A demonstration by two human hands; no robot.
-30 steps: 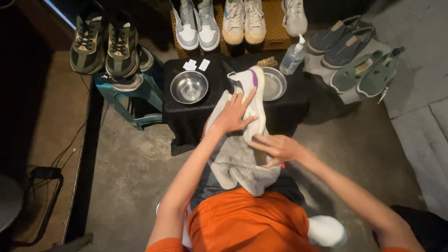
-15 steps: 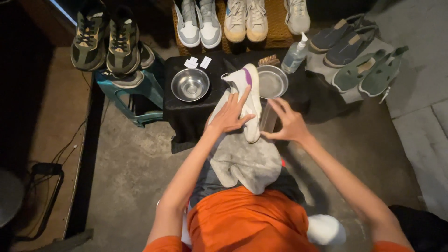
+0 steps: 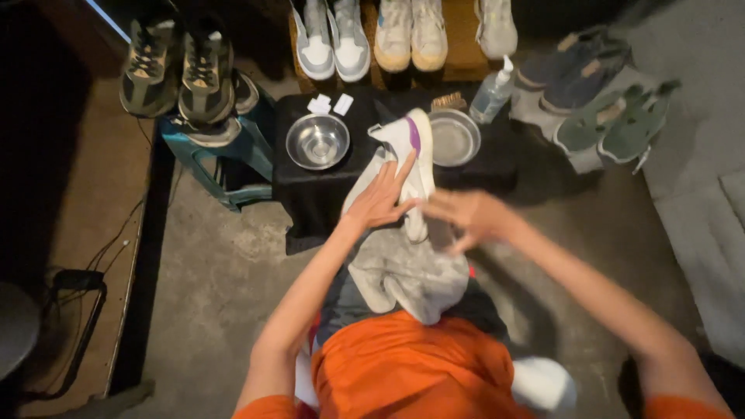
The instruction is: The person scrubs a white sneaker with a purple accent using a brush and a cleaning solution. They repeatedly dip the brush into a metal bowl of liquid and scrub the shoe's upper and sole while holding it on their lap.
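A white sneaker (image 3: pixel 413 147) with a purple stripe lies toe-away between the table edge and my lap, resting on a grey towel (image 3: pixel 403 271). My left hand (image 3: pixel 384 194) lies over the sneaker's left side with fingers spread, holding it. Blurred by motion, my right hand (image 3: pixel 466 217) is at the sneaker's near right end with fingers apart and nothing visible in it. Just beyond the shoe, one steel bowl (image 3: pixel 317 141) sits to its left and another steel bowl (image 3: pixel 455 138) to its right.
A low table under black cloth (image 3: pixel 310 194) carries the bowls, a small brush (image 3: pixel 448 101), a clear pump bottle (image 3: pixel 491 93) and two white pads (image 3: pixel 330 103). Several pairs of sneakers line the back and right. A teal stool (image 3: pixel 225 167) with olive shoes stands left.
My right hand rose from my lap to beside the right bowl, then dropped back to the sneaker's near end. The sneaker shifted slightly toward the table under my left hand.
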